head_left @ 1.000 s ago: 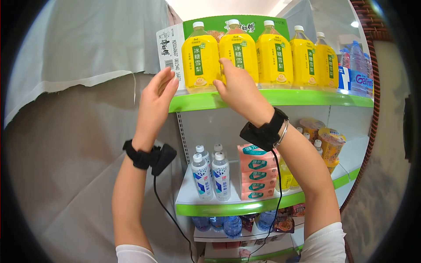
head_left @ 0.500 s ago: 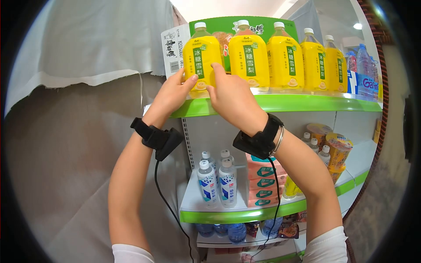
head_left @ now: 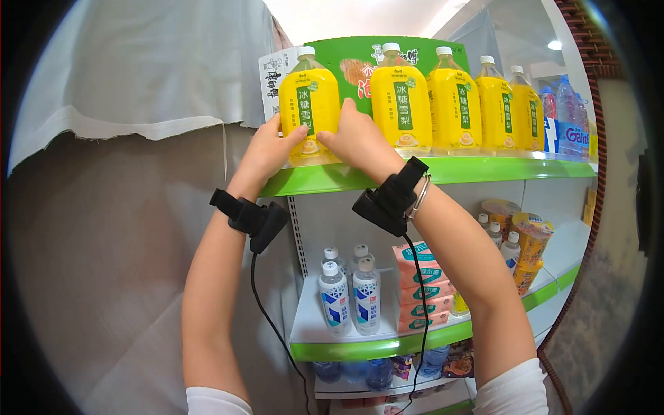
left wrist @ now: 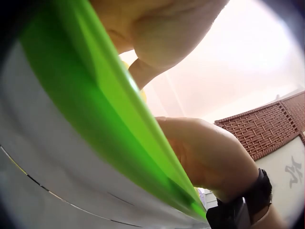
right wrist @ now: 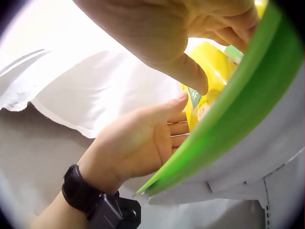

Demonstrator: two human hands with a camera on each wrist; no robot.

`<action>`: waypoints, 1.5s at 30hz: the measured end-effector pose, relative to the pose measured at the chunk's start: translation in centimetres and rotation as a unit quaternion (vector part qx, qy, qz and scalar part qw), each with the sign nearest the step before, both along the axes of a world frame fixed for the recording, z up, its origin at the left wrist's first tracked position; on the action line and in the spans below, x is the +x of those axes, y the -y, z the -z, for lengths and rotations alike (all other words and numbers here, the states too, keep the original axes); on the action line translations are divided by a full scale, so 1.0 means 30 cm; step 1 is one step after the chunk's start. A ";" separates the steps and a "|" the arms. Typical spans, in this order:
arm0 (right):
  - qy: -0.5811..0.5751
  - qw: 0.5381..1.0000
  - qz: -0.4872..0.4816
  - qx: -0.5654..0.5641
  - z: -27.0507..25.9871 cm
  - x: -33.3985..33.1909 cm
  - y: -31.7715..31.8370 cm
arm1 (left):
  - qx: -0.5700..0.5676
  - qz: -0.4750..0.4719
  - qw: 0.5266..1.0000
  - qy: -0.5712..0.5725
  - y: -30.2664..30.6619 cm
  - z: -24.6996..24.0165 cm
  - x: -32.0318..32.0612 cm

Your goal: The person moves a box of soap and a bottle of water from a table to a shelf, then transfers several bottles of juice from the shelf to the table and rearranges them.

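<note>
The leftmost large bottle of yellow drink [head_left: 309, 100], with a white cap and a green label, stands at the left end of the top shelf. My left hand [head_left: 266, 151] holds its left side, thumb across the lower front. On the other side my right hand [head_left: 361, 142] grips it, with the thumb near the label's lower end. In the right wrist view both thumbs lie over the yellow bottle [right wrist: 209, 67], and the left fingers reach around its side. The green shelf edge [left wrist: 119, 109] hides most of the bottle in the left wrist view.
Several matching yellow bottles [head_left: 401, 104] line the shelf to the right, before a green carton [head_left: 346, 52]. Below are white-labelled bottles [head_left: 366, 297] and pink tissue packs [head_left: 423, 290]. A grey cloth [head_left: 138, 207] hangs at the left.
My left hand has moved right onto the leftmost bottle. My right hand has left the second bottle's front for the first one's right side. The gap between these two bottles has widened.
</note>
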State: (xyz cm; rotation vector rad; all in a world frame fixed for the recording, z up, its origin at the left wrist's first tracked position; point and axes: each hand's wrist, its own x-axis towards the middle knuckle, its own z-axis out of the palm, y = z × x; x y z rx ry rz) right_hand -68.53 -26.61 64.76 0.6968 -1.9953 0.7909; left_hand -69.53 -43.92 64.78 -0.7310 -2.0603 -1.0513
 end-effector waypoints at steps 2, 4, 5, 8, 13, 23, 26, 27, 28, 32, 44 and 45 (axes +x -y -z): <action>0.026 0.999 -0.019 0.007 -0.002 -0.009 0.012 | 0.002 -0.011 1.000 -0.019 0.001 0.018 -0.019; 0.015 1.000 0.013 0.004 0.009 -0.023 0.034 | 0.005 -0.022 0.999 -0.038 -0.006 0.032 -0.013; 0.003 0.999 0.044 0.001 0.016 -0.028 0.040 | 0.009 -0.015 0.999 -0.038 -0.006 0.036 -0.008; -0.018 1.000 0.022 -0.011 0.030 -0.031 0.037 | 0.040 0.026 0.996 -0.077 -0.010 0.056 -0.008; -0.121 0.991 -0.006 -0.063 0.079 -0.042 0.039 | 0.063 0.056 0.979 -0.187 -0.037 0.080 0.006; -0.203 0.942 -0.230 -0.137 0.109 0.141 -0.003 | 0.045 -0.048 0.917 -0.394 -0.082 0.109 0.253; -0.187 0.943 -0.250 -0.117 0.188 0.268 -0.040 | 0.092 0.052 0.921 -0.376 -0.112 0.220 0.343; -0.206 0.944 -0.239 -0.092 0.224 0.313 -0.054 | 0.137 0.106 0.919 -0.353 -0.124 0.271 0.371; -0.171 0.957 -0.222 -0.075 0.269 0.362 -0.076 | 0.180 0.161 0.914 -0.327 -0.128 0.326 0.393; -0.084 0.984 -0.155 0.006 0.447 0.523 -0.146 | 0.169 0.054 0.954 -0.240 -0.071 0.586 0.446; 0.193 0.970 0.023 -0.146 1.121 0.744 -0.260 | 0.124 0.342 0.931 0.033 -0.238 1.252 0.452; 0.268 0.948 0.040 -0.169 1.166 0.774 -0.280 | 0.072 0.343 0.933 0.085 -0.259 1.278 0.466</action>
